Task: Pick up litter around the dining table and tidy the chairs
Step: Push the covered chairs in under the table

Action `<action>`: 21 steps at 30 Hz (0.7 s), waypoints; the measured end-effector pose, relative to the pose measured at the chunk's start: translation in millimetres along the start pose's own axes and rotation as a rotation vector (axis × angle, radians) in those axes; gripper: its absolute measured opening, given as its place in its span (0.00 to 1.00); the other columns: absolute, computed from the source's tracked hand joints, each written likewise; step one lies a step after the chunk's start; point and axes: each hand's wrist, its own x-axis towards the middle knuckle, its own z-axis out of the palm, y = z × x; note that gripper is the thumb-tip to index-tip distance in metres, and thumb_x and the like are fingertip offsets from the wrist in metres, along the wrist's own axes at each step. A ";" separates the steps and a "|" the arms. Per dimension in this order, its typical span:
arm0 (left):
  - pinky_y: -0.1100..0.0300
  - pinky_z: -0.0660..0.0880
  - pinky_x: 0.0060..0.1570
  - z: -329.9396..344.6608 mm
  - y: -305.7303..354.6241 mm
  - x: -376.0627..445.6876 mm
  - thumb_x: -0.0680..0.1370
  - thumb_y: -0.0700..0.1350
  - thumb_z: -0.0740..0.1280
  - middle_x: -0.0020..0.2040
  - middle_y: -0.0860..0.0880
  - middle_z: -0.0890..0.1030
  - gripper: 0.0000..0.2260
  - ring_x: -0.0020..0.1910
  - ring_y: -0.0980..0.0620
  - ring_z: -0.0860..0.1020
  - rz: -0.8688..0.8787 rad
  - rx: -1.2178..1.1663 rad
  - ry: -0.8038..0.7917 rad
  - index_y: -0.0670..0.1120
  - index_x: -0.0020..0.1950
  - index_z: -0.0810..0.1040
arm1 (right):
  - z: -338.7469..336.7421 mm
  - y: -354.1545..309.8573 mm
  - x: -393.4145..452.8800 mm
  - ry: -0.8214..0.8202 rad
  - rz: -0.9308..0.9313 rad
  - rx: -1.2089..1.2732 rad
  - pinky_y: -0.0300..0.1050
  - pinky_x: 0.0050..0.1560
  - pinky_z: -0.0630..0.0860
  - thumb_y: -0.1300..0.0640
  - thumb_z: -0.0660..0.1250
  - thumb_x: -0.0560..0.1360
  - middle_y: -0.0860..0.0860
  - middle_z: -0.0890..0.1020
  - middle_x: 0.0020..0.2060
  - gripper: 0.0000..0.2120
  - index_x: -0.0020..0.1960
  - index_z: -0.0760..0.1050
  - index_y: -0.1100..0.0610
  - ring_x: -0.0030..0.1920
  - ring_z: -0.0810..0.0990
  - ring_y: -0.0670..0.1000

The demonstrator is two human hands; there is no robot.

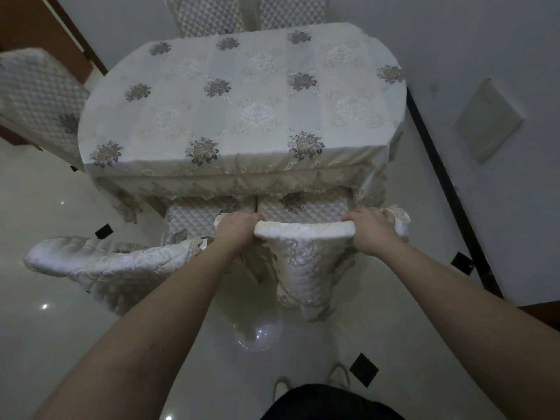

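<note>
Both hands on the top rail of the near right chair (303,234). Left hand (239,227) curled over the rail's left end, right hand (371,225) curled over its right end, fingers wrapped around the padded cover. Chair's quilted seat tucked partly under the table (242,101) edge. A 2nd covered chair (109,262) just left of it, back angled outward. Another chair (39,98) at far left, 2 more beyond the table's far side. Floral cloth drapes the table. Glossy tile floor (45,328).

The tablecloth (242,95) hides the table's legs and most of both tucked chair seats (209,212).
</note>
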 end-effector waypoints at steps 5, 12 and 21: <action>0.56 0.70 0.41 -2.6 2.6 0.4 0.69 0.46 0.71 0.51 0.50 0.82 0.15 0.50 0.47 0.79 -0.075 0.045 -0.066 0.53 0.54 0.77 | -7.1 1.6 -0.1 -0.015 -0.042 -0.030 0.55 0.66 0.61 0.55 0.67 0.70 0.47 0.78 0.56 0.21 0.59 0.73 0.39 0.60 0.73 0.53; 0.58 0.68 0.41 -8.8 14.8 -6.9 0.75 0.44 0.66 0.51 0.48 0.82 0.08 0.50 0.46 0.79 -0.140 0.097 -0.038 0.49 0.52 0.79 | -10.0 1.7 -6.8 -0.015 -0.064 -0.054 0.53 0.62 0.64 0.52 0.67 0.70 0.47 0.79 0.56 0.20 0.60 0.73 0.39 0.58 0.75 0.54; 0.49 0.63 0.66 -7.7 -10.9 -60.9 0.74 0.51 0.68 0.70 0.48 0.72 0.27 0.68 0.46 0.70 -0.024 -0.024 0.143 0.50 0.72 0.67 | -15.6 -4.2 -18.2 -0.072 -0.069 -0.015 0.56 0.65 0.62 0.50 0.66 0.69 0.52 0.75 0.62 0.26 0.66 0.67 0.45 0.63 0.71 0.57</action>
